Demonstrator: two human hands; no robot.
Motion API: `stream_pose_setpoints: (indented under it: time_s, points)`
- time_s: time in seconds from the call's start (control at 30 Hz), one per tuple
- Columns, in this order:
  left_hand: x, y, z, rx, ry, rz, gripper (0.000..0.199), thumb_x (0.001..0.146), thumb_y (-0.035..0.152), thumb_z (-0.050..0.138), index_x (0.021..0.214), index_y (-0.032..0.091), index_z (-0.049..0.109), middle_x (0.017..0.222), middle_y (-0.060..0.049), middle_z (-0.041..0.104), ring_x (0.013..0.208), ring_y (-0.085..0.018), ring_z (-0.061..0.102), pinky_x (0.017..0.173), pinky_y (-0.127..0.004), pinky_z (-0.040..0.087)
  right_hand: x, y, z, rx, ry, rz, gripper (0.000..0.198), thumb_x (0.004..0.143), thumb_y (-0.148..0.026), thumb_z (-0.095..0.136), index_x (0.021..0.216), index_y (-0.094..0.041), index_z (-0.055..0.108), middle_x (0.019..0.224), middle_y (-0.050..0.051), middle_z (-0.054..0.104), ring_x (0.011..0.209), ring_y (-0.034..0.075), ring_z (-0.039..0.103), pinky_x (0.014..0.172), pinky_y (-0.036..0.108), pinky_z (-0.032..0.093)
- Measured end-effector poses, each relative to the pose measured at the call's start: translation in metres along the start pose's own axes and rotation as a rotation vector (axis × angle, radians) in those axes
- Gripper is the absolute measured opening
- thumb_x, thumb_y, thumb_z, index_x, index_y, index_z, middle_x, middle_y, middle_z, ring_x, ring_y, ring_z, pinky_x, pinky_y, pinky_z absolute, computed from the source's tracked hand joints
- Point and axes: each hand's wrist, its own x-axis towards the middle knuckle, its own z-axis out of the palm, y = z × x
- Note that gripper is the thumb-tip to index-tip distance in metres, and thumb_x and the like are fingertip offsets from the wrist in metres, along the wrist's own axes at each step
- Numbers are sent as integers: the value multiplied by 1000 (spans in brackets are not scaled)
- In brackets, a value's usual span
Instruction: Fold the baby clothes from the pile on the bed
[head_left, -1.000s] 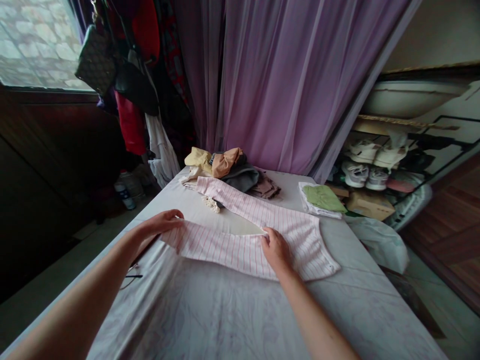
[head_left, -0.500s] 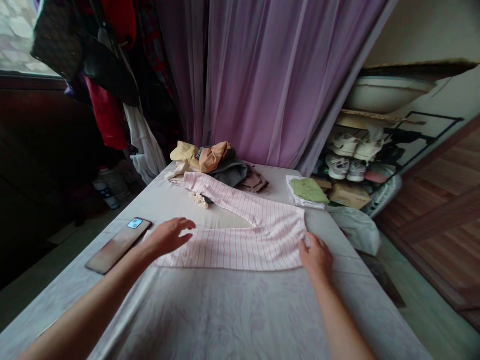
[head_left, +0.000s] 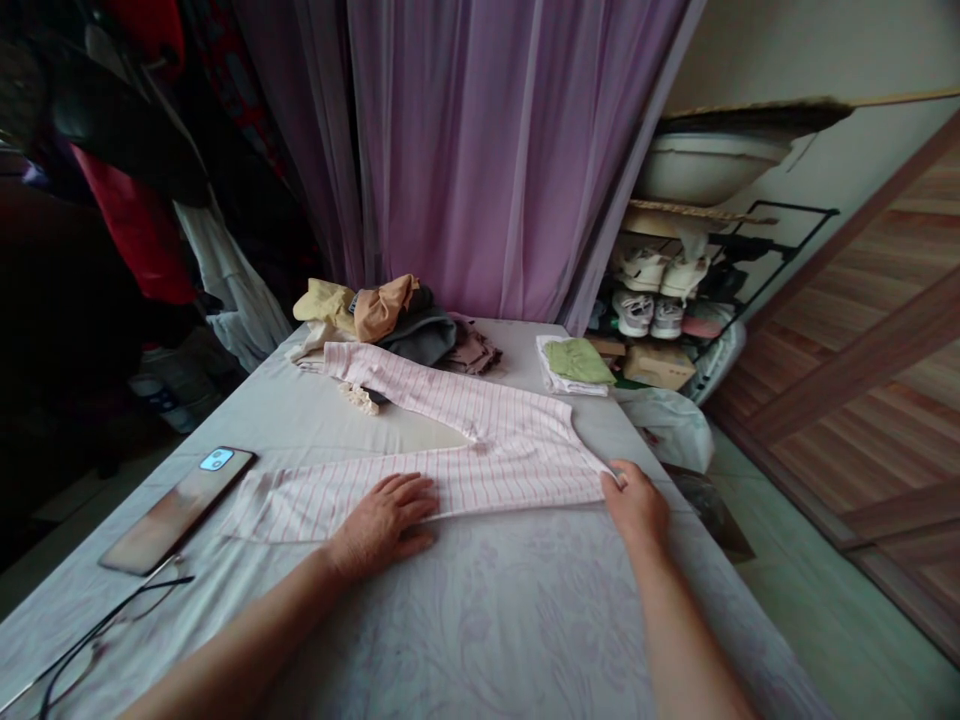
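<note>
Pink-striped white trousers [head_left: 517, 475] lie spread on the cloth-covered table [head_left: 480, 620], their two legs stretched toward the left and apart. My left hand [head_left: 390, 520] rests flat on the nearer leg with its fingers spread, near the leg's lower edge. At the waist end, my right hand [head_left: 636, 503] pinches the near corner of the waistband and draws it out to a point. The farther leg reaches up to a heap of crumpled clothes [head_left: 416, 325].
A phone [head_left: 180, 510] lies face down at the left, with glasses [head_left: 94, 630] below it. Folded green cloth [head_left: 579, 360] sits on white cloth at the far right corner. Behind hangs a purple curtain [head_left: 465, 160]; shoes [head_left: 649, 312] stand on a rack to the right.
My left hand has come down from above the near leg onto it, farther right. My right hand now pulls the waistband corner outward. The view has turned right, and the glasses now show.
</note>
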Motion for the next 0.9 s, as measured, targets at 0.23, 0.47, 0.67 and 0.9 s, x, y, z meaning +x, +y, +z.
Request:
stream_pose_setpoints:
  time_s: [0.23, 0.47, 0.67, 0.9]
  points:
    - [2, 15, 1, 73, 78, 49, 27, 98, 25, 43, 96, 21, 69, 99, -6, 70, 93, -19, 64, 84, -35, 52, -4, 12, 10, 95, 53, -35, 37, 85, -37, 49, 112, -19, 67, 91, 7, 72, 78, 21, 62, 63, 29, 37]
    - [-1, 28, -8, -48, 24, 67, 23, 94, 23, 44, 85, 20, 65, 82, -5, 64, 79, -16, 62, 70, -27, 50, -1, 20, 20, 162, 255, -95, 33, 78, -31, 49, 99, -16, 70, 84, 9, 69, 78, 23, 59, 65, 31, 40]
    - [17, 18, -20, -71, -36, 11, 32, 97, 32, 39, 79, 19, 62, 78, -4, 65, 73, -16, 62, 64, -26, 47, -13, 5, 8, 243, 282, -426, 23, 77, -22, 47, 88, -21, 68, 97, 10, 68, 92, 24, 62, 82, 34, 47]
    - [41, 27, -4, -125, -76, 25, 47, 83, 56, 62, 115, 21, 63, 126, -10, 64, 113, -27, 60, 96, -41, 46, -40, 2, 9, 366, -91, -811, 32, 62, -10, 48, 85, -22, 67, 106, 8, 68, 104, 23, 61, 92, 39, 48]
